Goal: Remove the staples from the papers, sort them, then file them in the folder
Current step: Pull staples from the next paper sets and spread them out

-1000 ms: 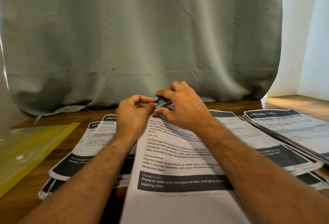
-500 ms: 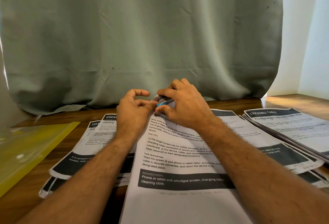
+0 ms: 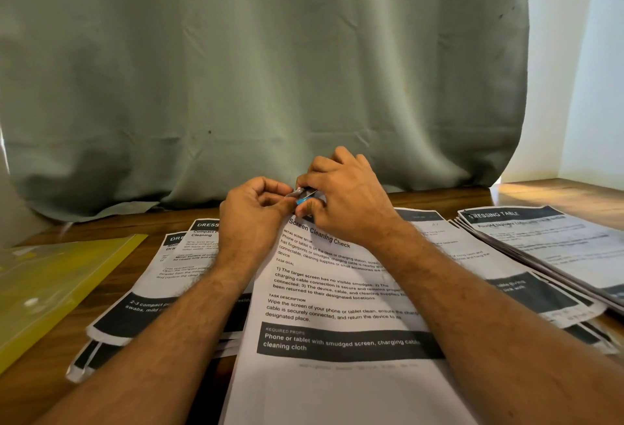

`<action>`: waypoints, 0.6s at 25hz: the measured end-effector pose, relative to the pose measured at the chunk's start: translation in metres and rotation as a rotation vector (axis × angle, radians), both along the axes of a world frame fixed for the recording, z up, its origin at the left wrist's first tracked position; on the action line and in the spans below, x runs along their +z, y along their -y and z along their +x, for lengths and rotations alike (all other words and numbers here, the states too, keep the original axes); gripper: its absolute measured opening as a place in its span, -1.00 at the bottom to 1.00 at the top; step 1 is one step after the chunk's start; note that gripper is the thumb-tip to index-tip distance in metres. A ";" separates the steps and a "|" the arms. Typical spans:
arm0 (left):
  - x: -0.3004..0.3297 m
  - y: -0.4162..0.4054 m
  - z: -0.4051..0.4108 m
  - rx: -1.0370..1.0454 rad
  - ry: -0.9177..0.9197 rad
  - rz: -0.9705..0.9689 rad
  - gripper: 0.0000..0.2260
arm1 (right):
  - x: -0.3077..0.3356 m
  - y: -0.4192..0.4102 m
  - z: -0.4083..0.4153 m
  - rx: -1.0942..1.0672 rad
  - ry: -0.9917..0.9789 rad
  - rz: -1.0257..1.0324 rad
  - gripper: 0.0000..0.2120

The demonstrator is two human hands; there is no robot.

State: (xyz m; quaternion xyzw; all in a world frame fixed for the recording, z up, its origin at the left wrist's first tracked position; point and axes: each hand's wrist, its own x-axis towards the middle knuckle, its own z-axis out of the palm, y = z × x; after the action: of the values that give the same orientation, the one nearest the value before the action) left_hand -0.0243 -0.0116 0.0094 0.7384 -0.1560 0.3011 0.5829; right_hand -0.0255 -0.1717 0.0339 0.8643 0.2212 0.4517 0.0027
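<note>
A printed sheet headed "Screen Cleaning Check" point(image 3: 337, 309) lies in front of me, on top of other papers. My right hand point(image 3: 347, 201) grips a small blue and silver staple remover point(image 3: 304, 196) at the sheet's top left corner. My left hand point(image 3: 251, 218) has its fingers curled and pinches that same corner, its fingertips touching the remover's tip. The staple itself is hidden by my fingers.
More printed sheets point(image 3: 189, 255) are fanned out on the left and a stack headed "Dressing Table" point(image 3: 547, 238) lies on the right. A yellow plastic folder point(image 3: 50, 286) lies at the far left of the wooden table point(image 3: 557, 191). A grey-green curtain point(image 3: 270, 69) hangs behind.
My left index finger, raised half a second ago, has curled back down to the paper corner. Both hands stay at the top corner with the remover.
</note>
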 end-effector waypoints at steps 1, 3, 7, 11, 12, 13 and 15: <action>0.000 0.000 0.001 0.000 -0.004 -0.006 -0.87 | 0.000 0.000 0.000 0.009 0.005 0.009 -0.63; 0.001 -0.001 0.001 -0.015 -0.008 -0.026 -0.87 | 0.000 0.003 0.000 0.047 -0.033 0.055 -0.61; 0.001 -0.001 0.002 -0.048 -0.076 -0.058 -0.87 | 0.006 0.015 0.001 0.156 -0.219 0.273 -0.55; -0.002 -0.004 0.009 -0.077 -0.227 -0.193 -0.96 | 0.009 0.039 0.018 -0.019 -0.306 0.593 -0.68; -0.002 -0.004 0.009 -0.075 -0.250 -0.218 -0.97 | 0.007 0.048 0.022 -0.130 -0.364 0.603 -0.71; -0.002 -0.004 0.010 -0.071 -0.266 -0.237 -0.94 | 0.005 0.057 0.025 -0.243 -0.447 0.580 -0.71; -0.004 -0.005 0.012 -0.067 -0.298 -0.255 -0.88 | -0.004 0.069 0.027 -0.391 -0.613 0.517 -0.71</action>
State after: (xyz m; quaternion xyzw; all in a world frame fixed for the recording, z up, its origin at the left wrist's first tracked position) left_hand -0.0118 -0.0063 0.0050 0.6893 -0.0531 0.1860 0.6982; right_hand 0.0018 -0.2409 0.0299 0.9562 -0.0759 0.2060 -0.1938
